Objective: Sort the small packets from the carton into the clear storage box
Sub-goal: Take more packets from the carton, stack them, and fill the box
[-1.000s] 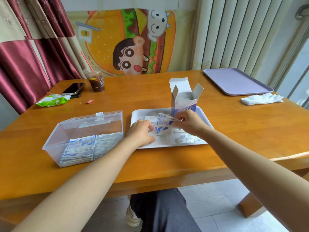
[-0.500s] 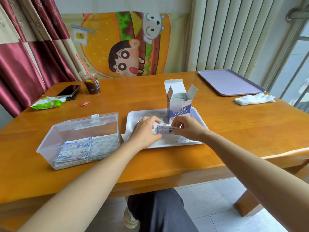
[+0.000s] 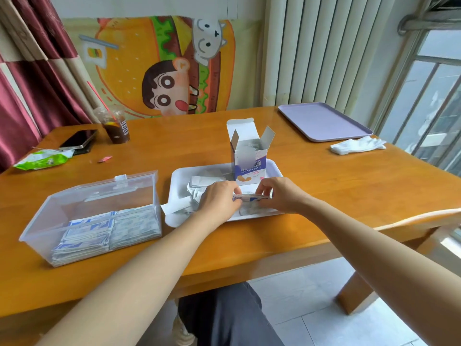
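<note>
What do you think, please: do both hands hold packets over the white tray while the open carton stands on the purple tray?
Not quite: the head view shows the open carton standing on the white tray, not the purple tray. The left hand and right hand do hold packets over the white tray.

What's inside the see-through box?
Flat small packets lie stacked in two piles in the clear box: blue-printed ones on the left, paler ones beside them. The lower packets are covered, so their count is hidden.
</note>
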`<control>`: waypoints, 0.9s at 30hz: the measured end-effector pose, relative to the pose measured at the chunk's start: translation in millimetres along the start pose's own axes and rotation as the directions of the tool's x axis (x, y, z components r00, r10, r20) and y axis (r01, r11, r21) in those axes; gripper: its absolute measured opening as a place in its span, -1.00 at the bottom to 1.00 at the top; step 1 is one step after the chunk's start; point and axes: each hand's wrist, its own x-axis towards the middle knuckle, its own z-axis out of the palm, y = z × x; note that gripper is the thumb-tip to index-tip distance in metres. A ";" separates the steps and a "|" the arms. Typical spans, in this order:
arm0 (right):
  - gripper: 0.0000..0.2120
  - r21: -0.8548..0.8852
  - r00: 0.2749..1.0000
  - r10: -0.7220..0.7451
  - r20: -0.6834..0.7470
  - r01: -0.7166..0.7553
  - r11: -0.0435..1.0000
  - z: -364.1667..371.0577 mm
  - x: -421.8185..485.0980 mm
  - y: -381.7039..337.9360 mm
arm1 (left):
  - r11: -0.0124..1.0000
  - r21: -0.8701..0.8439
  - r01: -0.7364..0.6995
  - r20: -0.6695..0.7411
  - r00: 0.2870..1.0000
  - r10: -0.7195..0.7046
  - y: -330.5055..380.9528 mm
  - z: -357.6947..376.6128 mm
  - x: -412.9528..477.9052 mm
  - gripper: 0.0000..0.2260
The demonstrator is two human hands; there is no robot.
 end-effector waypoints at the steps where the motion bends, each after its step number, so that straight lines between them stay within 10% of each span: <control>1: -0.87 0.013 1.000 0.004 -0.015 -0.003 1.000 -1.0 -0.3 1.0 | 1.000 0.004 0.004 0.001 1.000 -0.004 0.3 1.5 0.9 -0.86; 17: -0.92 0.190 0.991 -0.062 -0.116 0.084 0.978 -12.8 2.2 -41.1 | 0.980 0.113 -0.161 -0.082 0.982 0.171 0.7 -46.0 -3.9 -0.79; 27: -0.78 0.438 0.978 -0.204 -0.036 0.199 0.877 1.9 24.6 -128.9 | 0.999 0.038 -0.011 0.002 1.000 0.011 -57.8 -115.9 -37.4 -0.74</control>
